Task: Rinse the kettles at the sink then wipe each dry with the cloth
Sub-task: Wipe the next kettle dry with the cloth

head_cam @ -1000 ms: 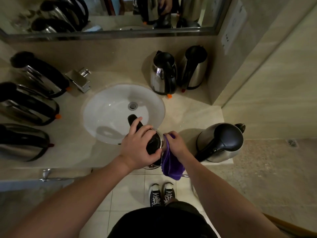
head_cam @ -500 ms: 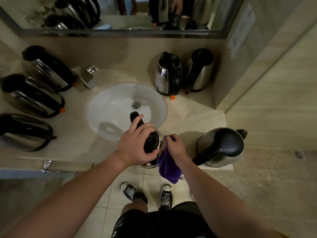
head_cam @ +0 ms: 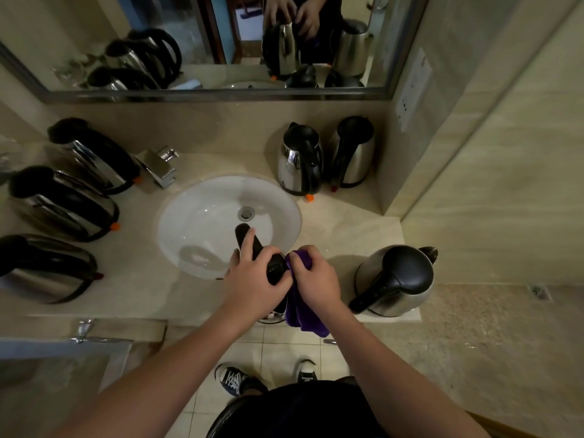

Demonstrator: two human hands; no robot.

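Note:
A steel kettle with a black lid and handle (head_cam: 249, 241) stands at the near rim of the white sink (head_cam: 202, 216). My left hand (head_cam: 256, 279) grips its black top from above. My right hand (head_cam: 316, 279) holds a purple cloth (head_cam: 303, 314) bunched against the kettle's right side; the cloth hangs down past the counter edge. Most of the kettle's body is hidden under my hands.
Three kettles lie along the left counter (head_cam: 79, 159) (head_cam: 60, 203) (head_cam: 44, 267). Two stand behind the sink at right (head_cam: 300, 159) (head_cam: 350, 153), one at the counter's near right corner (head_cam: 395, 279). A chrome tap (head_cam: 158, 165) sits back left. A mirror (head_cam: 221, 42) spans the wall.
My right hand has slid the cloth up and over the kettle's right side, closer to the lid. The left hand keeps its grip. The view shifted slightly and my feet stepped.

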